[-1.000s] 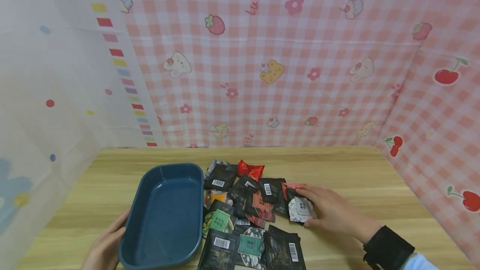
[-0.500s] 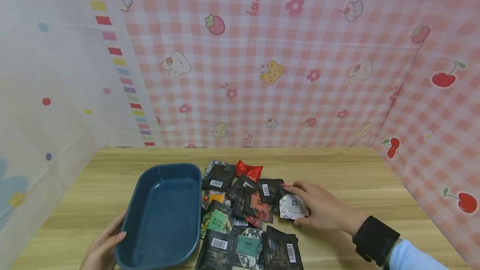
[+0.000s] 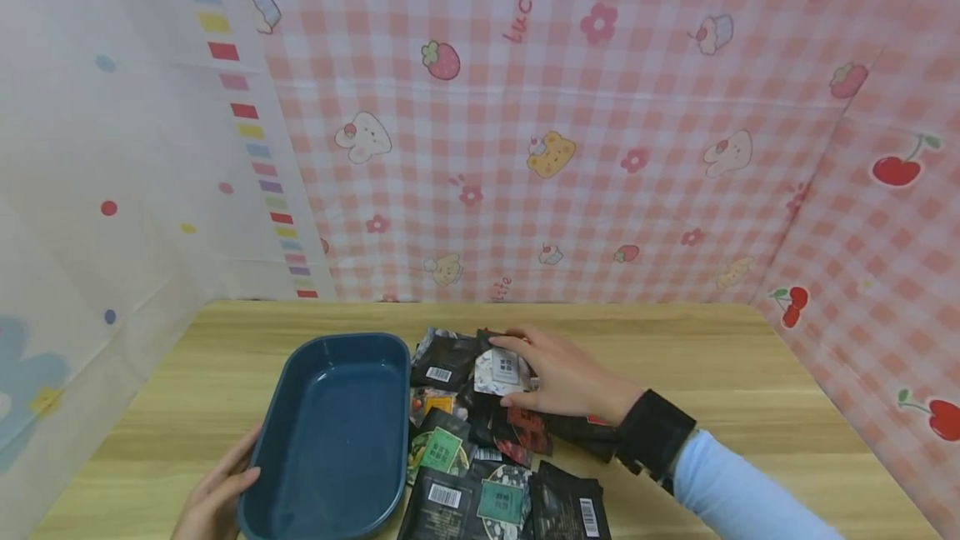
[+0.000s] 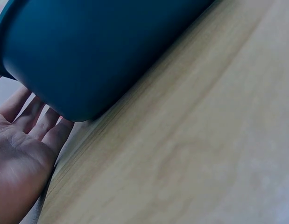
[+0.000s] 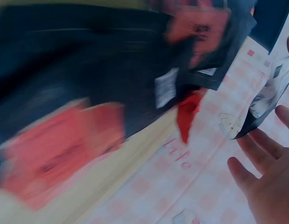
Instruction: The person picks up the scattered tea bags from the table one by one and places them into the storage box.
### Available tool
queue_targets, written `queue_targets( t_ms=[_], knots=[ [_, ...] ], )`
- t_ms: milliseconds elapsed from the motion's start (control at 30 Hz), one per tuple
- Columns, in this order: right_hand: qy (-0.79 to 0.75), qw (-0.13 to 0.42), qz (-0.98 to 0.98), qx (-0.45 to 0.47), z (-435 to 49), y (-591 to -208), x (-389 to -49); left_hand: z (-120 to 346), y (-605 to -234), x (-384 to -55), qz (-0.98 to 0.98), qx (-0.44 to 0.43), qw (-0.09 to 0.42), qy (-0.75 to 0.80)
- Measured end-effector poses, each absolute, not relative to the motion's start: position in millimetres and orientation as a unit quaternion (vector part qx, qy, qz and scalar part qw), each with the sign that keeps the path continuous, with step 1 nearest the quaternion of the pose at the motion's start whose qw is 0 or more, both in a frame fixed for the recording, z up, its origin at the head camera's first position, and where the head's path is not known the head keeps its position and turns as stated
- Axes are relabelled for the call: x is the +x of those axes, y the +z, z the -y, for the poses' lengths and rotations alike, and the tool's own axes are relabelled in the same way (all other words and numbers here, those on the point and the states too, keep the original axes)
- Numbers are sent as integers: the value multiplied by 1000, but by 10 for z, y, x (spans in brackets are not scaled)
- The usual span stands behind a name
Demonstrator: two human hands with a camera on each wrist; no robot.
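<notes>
My right hand (image 3: 570, 373) pinches a black-and-white sachet (image 3: 498, 370) with a pale label, over the far part of a sachet pile. In the right wrist view, that same sachet (image 5: 265, 100) is at the right, between fingers and thumb, raised above the others. My left hand (image 3: 217, 490) rests against the left side of a dark blue tub (image 3: 247, 473), its thumb at the rim. The left wrist view has the left hand's fingers (image 4: 46, 123) lying fairly straight along the outer wall of the tub (image 4: 88, 60). Nothing lies inside the tub.
Black sachets with coloured labels lie overlapping right of the tub, including a green-labelled one (image 3: 440, 448) and a barcoded one (image 3: 438, 507). A red packet (image 5: 188, 114) is behind the pile. Patterned cloth (image 3: 465, 123) walls stand behind and beside the wooden table (image 3: 675, 340).
My right hand has carried the black-and-white sachet leftward and up from the pile's right edge, uncovering dark sachets there. The left hand has stayed at the tub.
</notes>
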State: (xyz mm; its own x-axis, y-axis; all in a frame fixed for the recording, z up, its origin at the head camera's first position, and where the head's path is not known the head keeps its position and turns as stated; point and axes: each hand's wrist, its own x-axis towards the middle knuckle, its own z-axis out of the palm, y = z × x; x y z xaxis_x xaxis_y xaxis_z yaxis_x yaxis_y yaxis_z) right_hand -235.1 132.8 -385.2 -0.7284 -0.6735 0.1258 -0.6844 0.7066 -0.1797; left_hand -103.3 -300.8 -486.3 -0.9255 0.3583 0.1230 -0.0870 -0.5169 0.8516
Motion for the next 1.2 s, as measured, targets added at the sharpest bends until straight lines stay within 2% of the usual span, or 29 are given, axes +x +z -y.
queue_targets(
  t_ms=[267,567,900,1200],
  knots=[
    [118,20,904,411,-594,-3734,-2517,3028,-4866,-1010,-522,94,115,840],
    [92,37,884,456,23,-3738,-2440,3003,-4841,-984,-543,122,87,826],
    [67,23,887,457,322,-3827,-2388,2977,-4833,-981,-614,52,70,784],
    [44,20,893,447,397,-3863,-2394,2983,-4843,-984,-595,71,68,798]
  ],
)
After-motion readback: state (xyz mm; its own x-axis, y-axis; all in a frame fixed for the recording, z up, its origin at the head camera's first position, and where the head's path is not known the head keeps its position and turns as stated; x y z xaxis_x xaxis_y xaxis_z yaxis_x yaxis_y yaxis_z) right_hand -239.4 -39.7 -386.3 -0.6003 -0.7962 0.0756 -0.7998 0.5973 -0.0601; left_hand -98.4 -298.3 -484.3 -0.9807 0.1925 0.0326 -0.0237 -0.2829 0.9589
